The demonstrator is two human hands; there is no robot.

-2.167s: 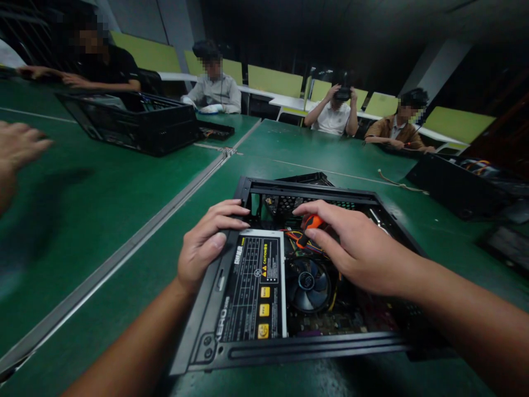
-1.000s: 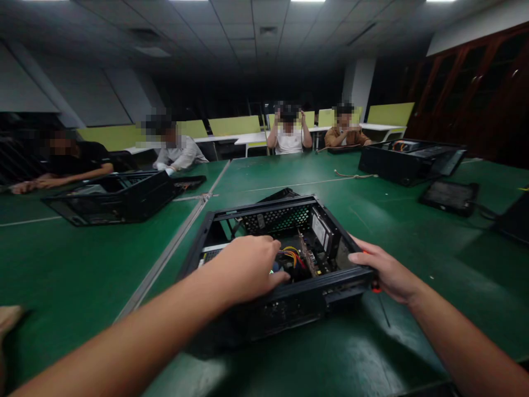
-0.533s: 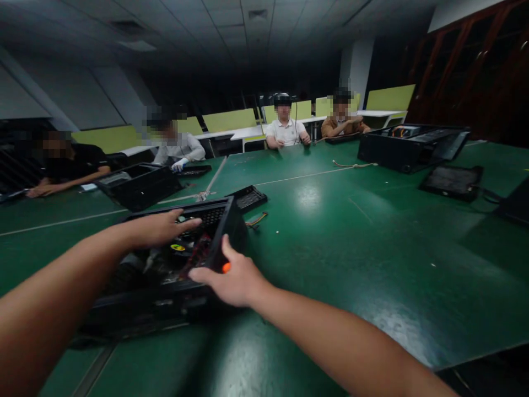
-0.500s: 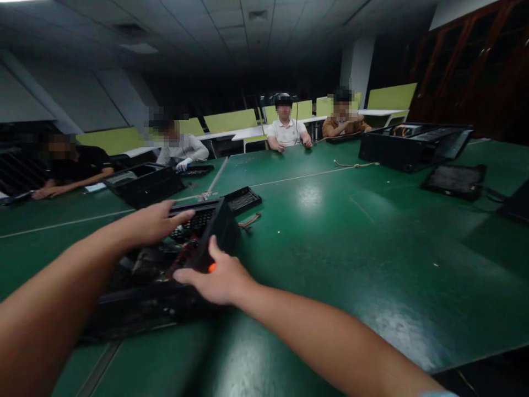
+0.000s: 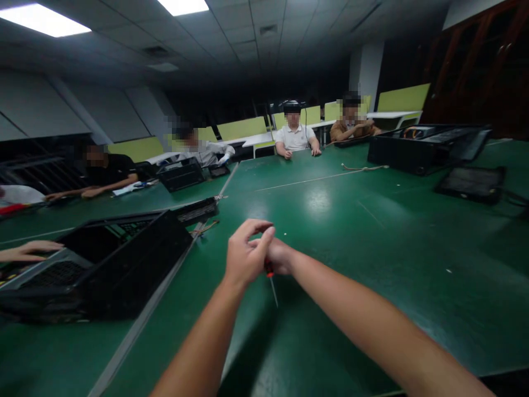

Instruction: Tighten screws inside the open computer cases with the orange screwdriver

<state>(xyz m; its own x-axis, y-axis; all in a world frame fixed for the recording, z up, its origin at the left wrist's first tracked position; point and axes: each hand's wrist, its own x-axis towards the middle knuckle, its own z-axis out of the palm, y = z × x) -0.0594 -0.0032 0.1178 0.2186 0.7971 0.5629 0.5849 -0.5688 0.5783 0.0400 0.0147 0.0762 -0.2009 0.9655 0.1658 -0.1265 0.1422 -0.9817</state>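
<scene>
My two hands meet above the green table [image 5: 372,242] at the middle of the view. My right hand [image 5: 281,257] is closed round a screwdriver [image 5: 271,281] with an orange handle, whose thin shaft points down toward the table. My left hand [image 5: 247,255] is curled with thumb and forefinger pinched together over the top of that handle, partly hiding the right hand. The open black computer case [image 5: 111,264] lies to the left, apart from both hands.
Another person's hand [image 5: 28,251] rests by the case's far left side. A black tray [image 5: 197,210] lies behind the case. More black cases [image 5: 417,151] [image 5: 182,175] and a flat panel [image 5: 471,184] sit farther off. Several people sit along the far edge.
Both hands have let go of the computer case and come together over the table to its right. The case now lies farther left in view. The screwdriver stays in my right hand.
</scene>
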